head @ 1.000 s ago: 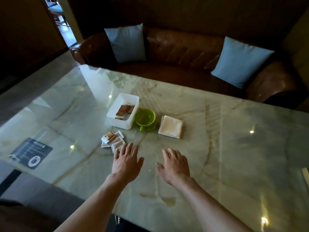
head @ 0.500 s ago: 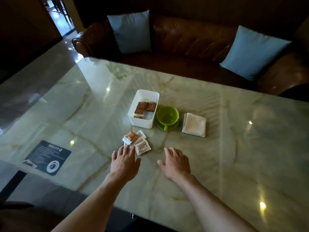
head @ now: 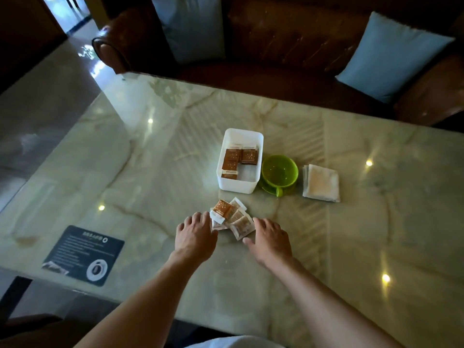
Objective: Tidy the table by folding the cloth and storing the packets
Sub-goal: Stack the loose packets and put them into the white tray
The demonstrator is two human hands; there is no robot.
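Left hand (head: pixel 195 234): palm down, fingers loosely spread and nearly straight, holding nothing; fingertips at the left edge of the loose packets (head: pixel 232 218), contact not confirmable. Right hand (head: pixel 270 238): palm down, fingers relaxed and extended, holding nothing; positioned just beside the right edge of the same pile, thumb pointing toward the near packet.

Loose packets: small overlapping heap on the bench (head: pixel 150 172), between the two hands and just in front of the white container (head: pixel 239 160). One brown packet on top, pale ones beneath.

White container: rectangular, open-topped, upright near the bench centre. Stored packets (head: pixel 238 156) inside: several brown ones lying flat, toward the left and far side.

Green cup (head: pixel 279 173): on a matching saucer, touching or nearly touching the container's right wall, handle toward the near side.

Folded cloth (head: pixel 321 183): pale square, flat on the bench, just right of the cup, apart from both hands.

Dark printed card (head: pixel 84 254): flat at the near left of the bench.

Brown leather sofa (head: pixel 288 38) beyond the far edge, with blue cushions (head: pixel 394 56).
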